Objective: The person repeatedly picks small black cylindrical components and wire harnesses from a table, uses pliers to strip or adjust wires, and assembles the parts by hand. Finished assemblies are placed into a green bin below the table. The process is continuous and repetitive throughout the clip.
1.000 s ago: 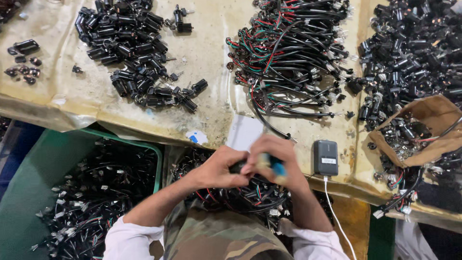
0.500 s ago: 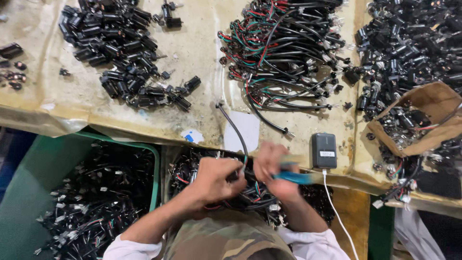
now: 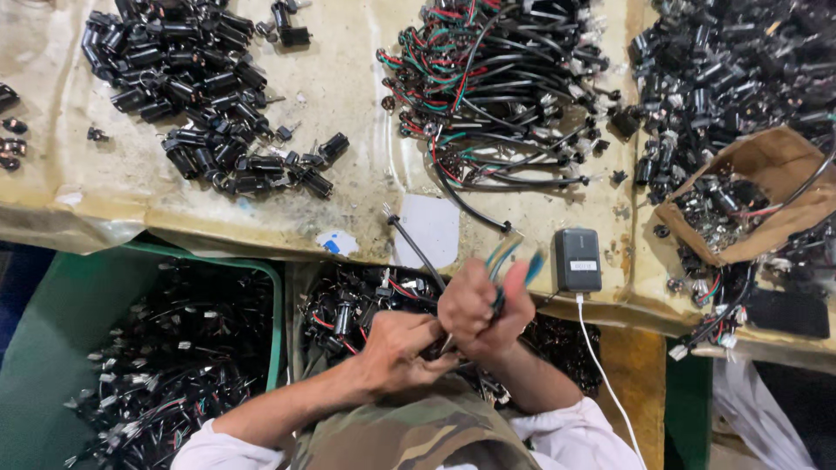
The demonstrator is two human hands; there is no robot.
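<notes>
My right hand [image 3: 481, 306] is closed around a blue-handled tool [image 3: 514, 259], which is blurred with motion, just below the table's front edge. My left hand [image 3: 402, 346] sits right beside it, fingers pinched on a small dark part with a black cable [image 3: 416, 248] that rises up onto the table. Both hands hover above a bin of wired parts [image 3: 348, 305] in front of my body.
On the table lie a heap of black cylinders [image 3: 192, 96], a tangle of black, red and green wires [image 3: 496, 87], more dark parts [image 3: 731, 61], a torn cardboard box [image 3: 758, 196], a small black box with a white cord [image 3: 578, 259] and a white paper [image 3: 431, 228]. A green bin [image 3: 148, 348] stands at left.
The blue-handled tool has swung up from pointing right to pointing toward the table. My hands stay together over the bin, and the black cable still trails onto the table.
</notes>
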